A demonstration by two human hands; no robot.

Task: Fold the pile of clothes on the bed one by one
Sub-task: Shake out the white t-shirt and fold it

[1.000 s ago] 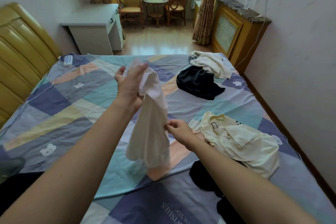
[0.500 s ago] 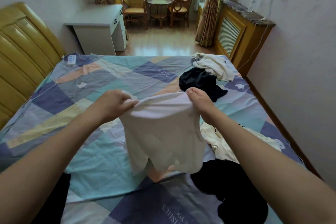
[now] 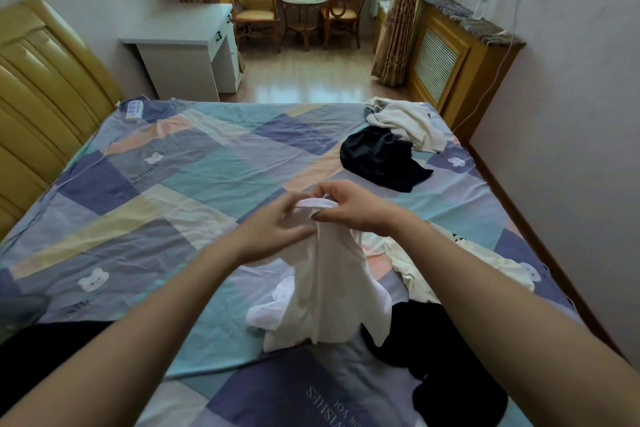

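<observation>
Both hands meet at top edge of white garment; right hand pinches its hem, left hand touching beside it, grip unclear; cloth hangs lengthwise straight down, bottom bunched on bed; needs spreading sideways.

The bed sheet carries printed words in white letters on its dark blue patches. On the patch nearest the camera, at the bottom, the word "WISHES" can be read; it stands upside down from this view, and a smaller line under it is too small to read. A grey-blue patch at the left shows "WISHES" again. The far blue patch has script lettering that cannot be read.
</observation>
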